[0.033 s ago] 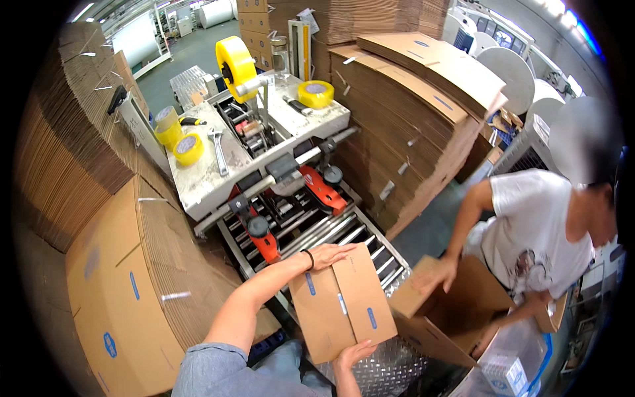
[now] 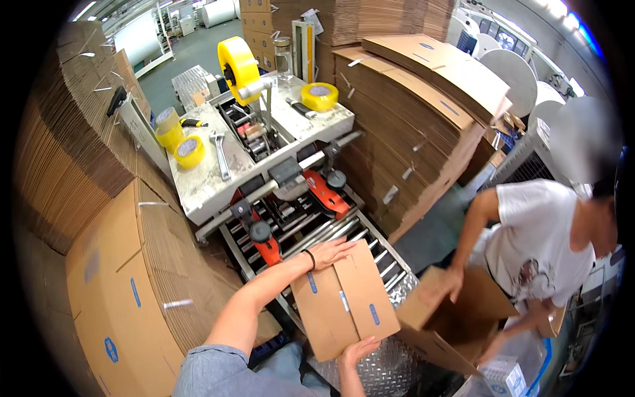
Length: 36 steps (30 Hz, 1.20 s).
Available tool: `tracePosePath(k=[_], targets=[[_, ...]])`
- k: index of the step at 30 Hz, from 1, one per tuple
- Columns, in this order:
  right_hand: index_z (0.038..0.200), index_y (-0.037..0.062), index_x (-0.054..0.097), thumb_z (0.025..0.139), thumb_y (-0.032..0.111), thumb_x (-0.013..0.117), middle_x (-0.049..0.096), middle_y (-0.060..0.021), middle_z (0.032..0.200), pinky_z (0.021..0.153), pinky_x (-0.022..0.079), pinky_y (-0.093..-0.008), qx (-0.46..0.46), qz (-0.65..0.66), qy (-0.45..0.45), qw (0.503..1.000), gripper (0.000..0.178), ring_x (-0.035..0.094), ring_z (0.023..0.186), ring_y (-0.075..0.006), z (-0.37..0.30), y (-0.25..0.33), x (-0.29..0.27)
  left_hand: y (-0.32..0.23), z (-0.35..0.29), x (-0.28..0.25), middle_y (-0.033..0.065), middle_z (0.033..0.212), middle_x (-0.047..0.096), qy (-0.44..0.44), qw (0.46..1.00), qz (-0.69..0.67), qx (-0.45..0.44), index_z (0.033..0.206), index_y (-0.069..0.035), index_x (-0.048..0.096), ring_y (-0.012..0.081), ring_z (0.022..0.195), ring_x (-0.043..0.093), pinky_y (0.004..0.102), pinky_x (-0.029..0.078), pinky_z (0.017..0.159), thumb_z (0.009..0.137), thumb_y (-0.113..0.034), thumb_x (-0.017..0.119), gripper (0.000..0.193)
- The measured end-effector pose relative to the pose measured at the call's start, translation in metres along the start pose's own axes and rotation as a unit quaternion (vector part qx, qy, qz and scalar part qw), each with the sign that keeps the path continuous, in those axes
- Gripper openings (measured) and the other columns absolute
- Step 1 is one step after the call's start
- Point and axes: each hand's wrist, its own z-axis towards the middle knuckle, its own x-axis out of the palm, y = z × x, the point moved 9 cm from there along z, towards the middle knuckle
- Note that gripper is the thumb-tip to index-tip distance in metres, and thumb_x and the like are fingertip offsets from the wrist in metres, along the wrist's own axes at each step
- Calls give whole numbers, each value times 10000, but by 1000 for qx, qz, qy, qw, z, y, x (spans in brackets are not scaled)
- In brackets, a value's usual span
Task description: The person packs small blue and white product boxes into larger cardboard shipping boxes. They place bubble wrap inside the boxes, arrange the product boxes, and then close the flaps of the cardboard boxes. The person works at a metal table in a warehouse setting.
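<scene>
A brown cardboard box (image 2: 324, 321) is held between my two hands at the near end of the roller conveyor (image 2: 322, 233). Its two top flaps lie folded down, meeting at a seam, with small blue marks on them. My left hand (image 2: 331, 253), a dark band at the wrist, rests along the far edge, fingers stretched over it. At the near edge my right hand (image 2: 358, 351) grips the corner, its thumb on top; the fingers underneath are hidden. Beyond the box stands a tape sealing machine (image 2: 205, 192) with orange side guides (image 2: 326, 193) and a yellow tape roll (image 2: 239, 70).
At right a co-worker (image 2: 542, 225) handles an open carton (image 2: 456, 324) beside a clear plastic bag (image 2: 529, 344). Flat cardboard stacks rise at left (image 2: 106, 284) and far right (image 2: 403, 126). Tape rolls (image 2: 190, 152) and a wrench (image 2: 221, 155) lie on the machine top.
My hands and the box stay nearly in place, the view shifting slightly. The co-worker's lower hand and the open carton have moved a little.
</scene>
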Motion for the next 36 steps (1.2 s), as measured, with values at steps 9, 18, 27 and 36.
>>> tracePosePath(k=[9, 18, 27, 36], targets=[[1360, -58, 388, 1098, 341, 314, 497, -240, 1315, 1028, 387, -410, -137, -111, 85, 981, 483, 502, 1193, -321, 153, 80, 162, -18, 10, -38, 162, 1612, 276, -104, 964, 240, 49, 1507, -22, 363, 284, 1512, 207, 474, 146, 1230, 1018, -486, 401, 676], [1325, -55, 393, 1102, 300, 276, 507, -246, 1258, 1001, 398, -416, -159, -120, 192, 961, 435, 512, 1140, -310, 158, 106, 189, -15, 21, -36, 136, 1604, 304, -82, 963, 204, 159, 1502, 4, 351, 248, 1497, 261, 416, 195, 1230, 1023, -470, 410, 677], [1332, -102, 370, 1089, 277, 302, 475, -306, 1272, 1026, 367, -459, -90, -149, 94, 980, 455, 485, 1182, -386, 112, 84, 170, -10, 13, -25, 124, 1600, 316, -20, 954, 154, 256, 1508, -19, 352, 240, 1494, 268, 409, 196, 1236, 1031, -427, 419, 631], [1398, -133, 301, 1085, 227, 319, 410, -326, 1377, 1118, 293, -447, -141, -84, 113, 980, 477, 427, 1260, -410, 99, 127, 263, 36, 22, -86, 131, 1594, 326, -55, 949, 193, 243, 1512, -25, 342, 269, 1494, 266, 433, 194, 1233, 1024, -381, 434, 611]])
